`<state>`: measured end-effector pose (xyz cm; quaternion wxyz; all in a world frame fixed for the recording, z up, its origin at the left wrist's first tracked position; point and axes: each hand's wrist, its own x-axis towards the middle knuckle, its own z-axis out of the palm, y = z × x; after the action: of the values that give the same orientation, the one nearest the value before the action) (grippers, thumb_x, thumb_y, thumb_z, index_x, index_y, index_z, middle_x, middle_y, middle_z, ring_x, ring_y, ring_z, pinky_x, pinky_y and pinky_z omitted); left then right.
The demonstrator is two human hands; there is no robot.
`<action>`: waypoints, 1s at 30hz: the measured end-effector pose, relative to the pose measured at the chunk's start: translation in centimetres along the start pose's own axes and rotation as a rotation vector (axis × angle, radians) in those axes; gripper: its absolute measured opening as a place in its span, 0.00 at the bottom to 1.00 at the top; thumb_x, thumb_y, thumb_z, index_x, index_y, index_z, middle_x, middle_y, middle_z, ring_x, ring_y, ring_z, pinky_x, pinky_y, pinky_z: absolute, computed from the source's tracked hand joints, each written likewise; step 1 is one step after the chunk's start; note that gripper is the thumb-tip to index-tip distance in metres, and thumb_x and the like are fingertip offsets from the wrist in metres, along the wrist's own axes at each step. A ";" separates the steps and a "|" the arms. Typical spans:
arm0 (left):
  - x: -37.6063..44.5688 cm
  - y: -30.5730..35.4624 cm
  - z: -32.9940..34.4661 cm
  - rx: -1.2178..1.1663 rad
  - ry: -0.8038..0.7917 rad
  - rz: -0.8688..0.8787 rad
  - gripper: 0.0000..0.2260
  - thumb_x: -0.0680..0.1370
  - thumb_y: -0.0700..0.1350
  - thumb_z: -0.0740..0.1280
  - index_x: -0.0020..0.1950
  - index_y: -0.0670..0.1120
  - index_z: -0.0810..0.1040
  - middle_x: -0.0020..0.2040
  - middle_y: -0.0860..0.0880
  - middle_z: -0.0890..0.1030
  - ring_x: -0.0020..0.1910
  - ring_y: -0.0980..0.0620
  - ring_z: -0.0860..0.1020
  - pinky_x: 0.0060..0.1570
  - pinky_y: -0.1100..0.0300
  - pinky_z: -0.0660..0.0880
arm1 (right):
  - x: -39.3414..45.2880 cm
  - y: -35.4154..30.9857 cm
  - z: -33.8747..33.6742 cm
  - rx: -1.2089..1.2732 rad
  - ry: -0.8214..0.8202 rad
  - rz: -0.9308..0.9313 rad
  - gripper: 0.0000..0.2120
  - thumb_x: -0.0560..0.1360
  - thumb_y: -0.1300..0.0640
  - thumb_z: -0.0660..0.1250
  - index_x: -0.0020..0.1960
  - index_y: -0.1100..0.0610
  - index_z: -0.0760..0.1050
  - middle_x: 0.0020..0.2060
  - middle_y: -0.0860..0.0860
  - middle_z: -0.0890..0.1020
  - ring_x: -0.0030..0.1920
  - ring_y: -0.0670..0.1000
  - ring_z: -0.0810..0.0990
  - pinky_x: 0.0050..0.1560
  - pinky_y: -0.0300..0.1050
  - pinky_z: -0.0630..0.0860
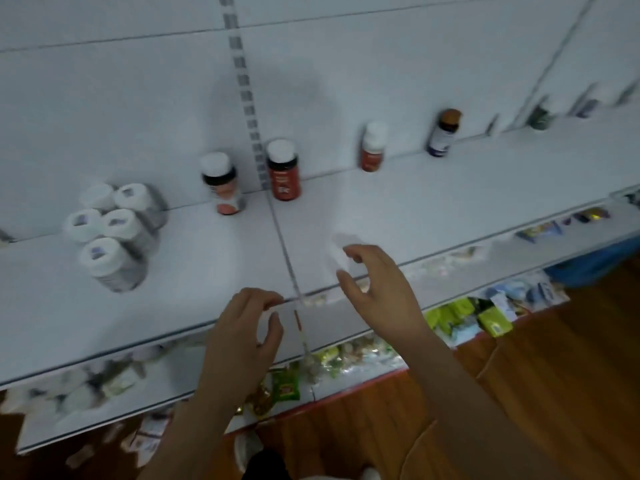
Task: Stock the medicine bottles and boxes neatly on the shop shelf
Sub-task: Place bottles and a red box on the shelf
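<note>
A white shelf point(450, 202) runs across the view. At its left stands a cluster of several white-capped bottles point(110, 233). Along the back wall stand an orange-labelled bottle point(223, 183), a red bottle point(283, 169), a small white bottle with a red label point(373, 147) and a dark bottle with a brown cap point(443, 133). My right hand point(377, 289) hovers over the shelf's front edge, its fingers curled round a small, blurred white item point(341, 249). My left hand point(239, 341) is at the front edge with loosely curled fingers; I see nothing in it.
A slotted upright rail point(242, 81) splits the back wall. Lower shelves hold green packets point(450, 313), a green sachet point(285, 386) and white boxes point(79, 389). More bottles point(540, 116) stand far right. A wooden floor point(554, 375) lies below right.
</note>
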<state>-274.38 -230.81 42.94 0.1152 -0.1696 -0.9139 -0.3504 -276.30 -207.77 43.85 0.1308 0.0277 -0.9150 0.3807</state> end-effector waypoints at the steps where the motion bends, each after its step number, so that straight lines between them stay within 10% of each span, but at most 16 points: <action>1: -0.3 2.1 1.7 -0.011 -0.060 0.038 0.12 0.79 0.49 0.60 0.58 0.49 0.77 0.53 0.56 0.76 0.53 0.59 0.75 0.54 0.67 0.72 | -0.9 1.2 -2.1 -0.004 0.030 0.009 0.19 0.79 0.47 0.65 0.68 0.51 0.72 0.62 0.45 0.76 0.63 0.44 0.73 0.62 0.39 0.71; 13: -2.3 19.4 21.3 -0.006 -0.592 0.504 0.22 0.78 0.57 0.57 0.72 0.54 0.71 0.67 0.57 0.73 0.66 0.58 0.69 0.66 0.57 0.68 | -14.8 14.2 -26.3 -0.267 0.411 0.286 0.25 0.81 0.44 0.59 0.75 0.54 0.66 0.71 0.51 0.72 0.71 0.50 0.68 0.70 0.44 0.64; 30: 8.8 36.3 45.8 -0.067 -0.883 0.854 0.22 0.78 0.57 0.59 0.71 0.53 0.72 0.66 0.55 0.75 0.66 0.54 0.72 0.63 0.52 0.74 | -15.2 33.0 -44.8 -0.507 0.443 0.691 0.30 0.82 0.39 0.55 0.78 0.52 0.58 0.76 0.48 0.64 0.76 0.48 0.60 0.73 0.45 0.59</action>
<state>-272.43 -172.38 34.34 -0.1494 -0.6535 -0.7150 -0.1986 -256.79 -153.56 47.39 0.1911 -0.3927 -0.8846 0.1635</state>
